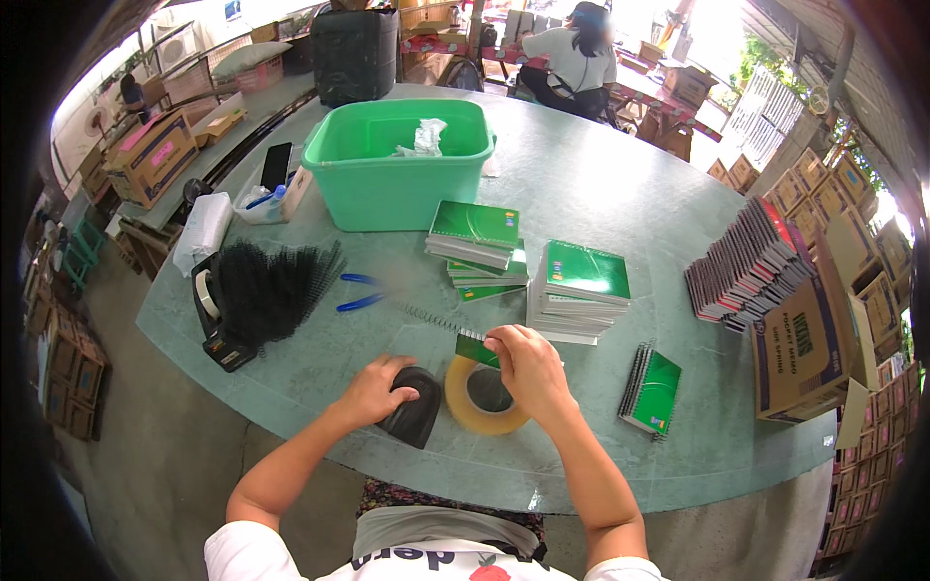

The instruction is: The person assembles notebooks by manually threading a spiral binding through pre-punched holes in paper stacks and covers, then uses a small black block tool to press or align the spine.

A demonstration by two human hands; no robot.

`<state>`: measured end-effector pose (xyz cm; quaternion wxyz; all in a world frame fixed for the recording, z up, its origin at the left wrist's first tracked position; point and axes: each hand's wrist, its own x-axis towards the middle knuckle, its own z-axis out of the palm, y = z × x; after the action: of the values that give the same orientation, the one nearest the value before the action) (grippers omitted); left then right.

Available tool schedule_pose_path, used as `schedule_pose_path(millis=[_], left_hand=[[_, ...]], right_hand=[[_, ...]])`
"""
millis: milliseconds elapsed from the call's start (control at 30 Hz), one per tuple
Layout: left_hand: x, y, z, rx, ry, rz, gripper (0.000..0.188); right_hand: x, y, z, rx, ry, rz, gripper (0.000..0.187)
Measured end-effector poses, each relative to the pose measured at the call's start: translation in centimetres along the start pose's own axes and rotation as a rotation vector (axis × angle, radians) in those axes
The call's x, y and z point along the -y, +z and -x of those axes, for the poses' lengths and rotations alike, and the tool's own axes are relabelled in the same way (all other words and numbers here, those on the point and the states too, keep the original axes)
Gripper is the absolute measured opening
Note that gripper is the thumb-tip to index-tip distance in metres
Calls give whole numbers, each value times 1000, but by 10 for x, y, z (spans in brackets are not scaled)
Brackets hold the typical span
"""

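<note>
R hand (526, 365) holds green notebook (475, 349) just above tape roll (484, 395).

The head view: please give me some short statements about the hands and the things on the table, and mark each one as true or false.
1. The left hand rests on a black object. True.
2. The right hand holds a small green notebook above the roll of tape. True.
3. The green tub is filled to the top with notebooks. False: only some crumpled white material shows inside.
4. The blue-handled scissors are in the left hand. False: they lie on the table, beside the black spiral coils.
5. A notebook with spiral binding lies alone at the right of the hands. True.
</note>
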<state>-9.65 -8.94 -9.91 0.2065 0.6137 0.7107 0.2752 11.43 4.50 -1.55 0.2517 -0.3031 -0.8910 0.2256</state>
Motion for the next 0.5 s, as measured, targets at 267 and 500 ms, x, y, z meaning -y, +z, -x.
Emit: schedule_pose_path(millis=[267, 500], left_hand=[[-22, -10, 3, 1, -1, -33, 47], [-16, -8, 6, 6, -23, 34, 44]], right_hand=[[-1, 7, 3, -138, 34, 219, 15], [0, 8, 2, -243, 53, 167, 18]])
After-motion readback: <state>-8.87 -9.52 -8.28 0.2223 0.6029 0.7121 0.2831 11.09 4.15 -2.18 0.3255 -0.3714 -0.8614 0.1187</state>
